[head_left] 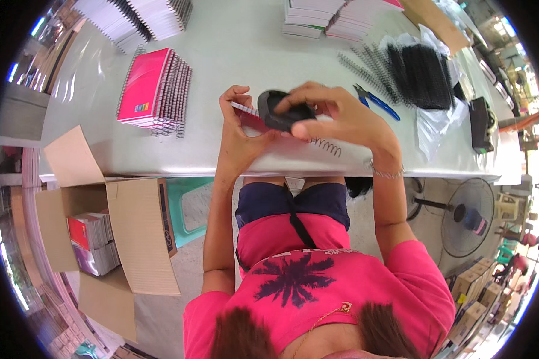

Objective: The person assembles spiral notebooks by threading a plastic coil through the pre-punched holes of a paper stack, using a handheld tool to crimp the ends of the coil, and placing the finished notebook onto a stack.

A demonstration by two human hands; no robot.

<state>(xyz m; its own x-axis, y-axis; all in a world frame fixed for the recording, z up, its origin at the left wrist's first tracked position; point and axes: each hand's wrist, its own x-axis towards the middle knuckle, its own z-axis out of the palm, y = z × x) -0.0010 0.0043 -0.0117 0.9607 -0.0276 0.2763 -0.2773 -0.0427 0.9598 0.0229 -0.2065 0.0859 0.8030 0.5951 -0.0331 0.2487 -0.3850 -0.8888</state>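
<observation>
Near the front edge of the table (167, 157), the left hand (238, 133) pinches a pink-covered notebook (253, 121) while the right hand's (340, 118) fingers curl around a black plastic tool (272, 121); a slip could bend the protruding wire coil (327, 146) rightward.

You wear a short-sleeved pink T-shirt (401, 287) with a dark palm-tree print (296, 278), and navy shorts (259, 202). You also have on a gold-coloured necklace (345, 307) and a silvery bracelet (388, 175).
</observation>
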